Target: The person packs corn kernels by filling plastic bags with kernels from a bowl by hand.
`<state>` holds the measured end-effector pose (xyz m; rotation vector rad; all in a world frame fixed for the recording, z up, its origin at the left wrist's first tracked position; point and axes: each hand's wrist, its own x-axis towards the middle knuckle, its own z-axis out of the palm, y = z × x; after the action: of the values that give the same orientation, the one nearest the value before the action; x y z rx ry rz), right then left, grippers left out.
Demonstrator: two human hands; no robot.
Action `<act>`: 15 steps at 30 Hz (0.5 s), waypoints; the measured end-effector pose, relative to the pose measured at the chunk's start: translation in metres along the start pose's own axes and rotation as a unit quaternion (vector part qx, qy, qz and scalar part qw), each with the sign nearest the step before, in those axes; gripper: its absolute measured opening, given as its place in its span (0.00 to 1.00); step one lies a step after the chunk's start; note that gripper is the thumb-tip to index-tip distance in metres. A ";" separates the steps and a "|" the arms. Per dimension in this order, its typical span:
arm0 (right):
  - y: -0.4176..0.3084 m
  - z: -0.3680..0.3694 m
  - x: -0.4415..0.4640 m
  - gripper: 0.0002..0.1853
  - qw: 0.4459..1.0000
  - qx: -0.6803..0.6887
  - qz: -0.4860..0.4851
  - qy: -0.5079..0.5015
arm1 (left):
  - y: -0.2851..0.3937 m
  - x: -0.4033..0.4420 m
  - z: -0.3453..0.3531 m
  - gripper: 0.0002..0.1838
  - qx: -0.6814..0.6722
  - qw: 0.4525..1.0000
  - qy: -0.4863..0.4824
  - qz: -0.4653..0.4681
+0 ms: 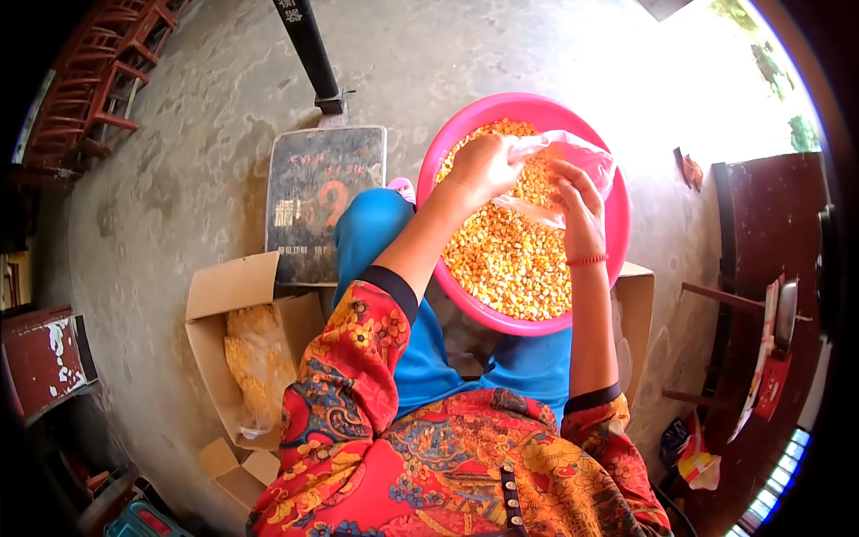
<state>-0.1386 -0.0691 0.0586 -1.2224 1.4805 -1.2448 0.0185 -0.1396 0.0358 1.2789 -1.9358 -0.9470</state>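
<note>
A large pink basin [619,259] full of yellow corn kernels [506,268] stands in front of my knees. Over the kernels, my left hand [486,167] is closed on the edge of a clear plastic bag [586,159]. My right hand [582,210], with a red bracelet at the wrist, is raised on the bag's other side, fingers bent against the plastic. The bag spreads between both hands and hangs above the kernels.
A black platform scale [304,201] lies left of the basin. An open cardboard box [215,336] holds a bag of corn [259,353]. Another box [637,309] is partly visible at right. Red stools [107,80] stand upper left, dark red furniture [774,215] at right.
</note>
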 end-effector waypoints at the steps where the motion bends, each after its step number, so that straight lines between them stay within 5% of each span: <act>1: -0.002 -0.003 -0.005 0.13 0.995 0.071 0.028 -0.058 | 0.001 0.000 0.000 0.10 0.002 1.000 0.005 -0.002; 2: -0.005 -0.004 -0.011 0.12 0.981 0.142 0.056 -0.116 | 0.000 0.000 0.001 0.10 0.002 1.000 0.005 -0.003; 6: -0.009 0.011 -0.038 0.09 0.950 -0.016 0.078 -0.302 | -0.007 0.002 0.004 0.11 0.020 1.000 0.010 0.002; 8: 0.009 0.026 -0.045 0.09 0.943 -0.116 0.003 -0.311 | -0.008 0.002 0.005 0.13 0.026 1.000 0.002 -0.005; 10: 0.022 0.035 -0.048 0.16 0.908 -0.271 -0.185 -0.261 | -0.007 0.001 0.003 0.13 0.022 1.000 0.005 -0.014; 15: 0.047 0.043 -0.056 0.20 0.868 -0.359 -0.240 -0.246 | -0.003 -0.001 -0.003 0.12 0.032 0.999 0.004 -0.019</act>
<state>-0.0944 -0.0200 0.0049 -2.3185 1.3072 -0.5507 0.0228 -0.1405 0.0355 1.3594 -1.9566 -0.9034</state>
